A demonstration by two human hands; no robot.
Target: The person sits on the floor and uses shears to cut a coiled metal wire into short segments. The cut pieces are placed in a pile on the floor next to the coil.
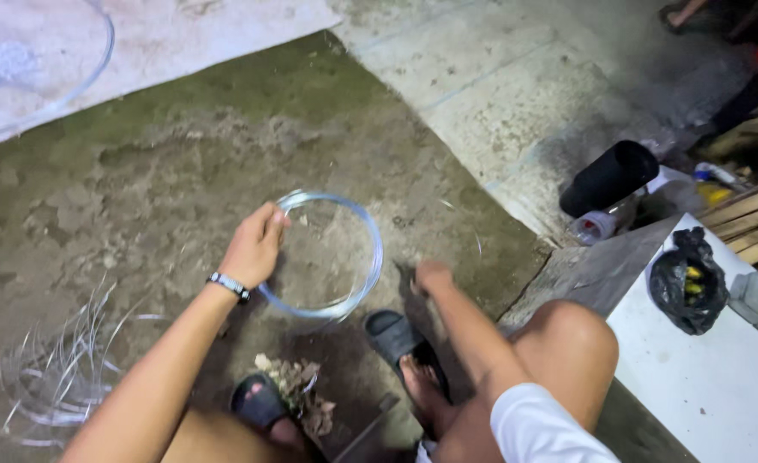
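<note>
Silvery wire coil [327, 257] held at its rim by left hand [253, 246], open dirt around.

Mossy, damp concrete ground [182, 154] carries a coil of wire [323, 255], loose wire strands [57, 369], a black tube [608, 177] and dry leaves [297, 390].

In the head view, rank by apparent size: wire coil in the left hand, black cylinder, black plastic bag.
1. Wire coil, held by the left hand: clearly largest.
2. Black cylinder and black plastic bag: look alike in size, and the bag lies nearer the camera, so unranked.
</note>
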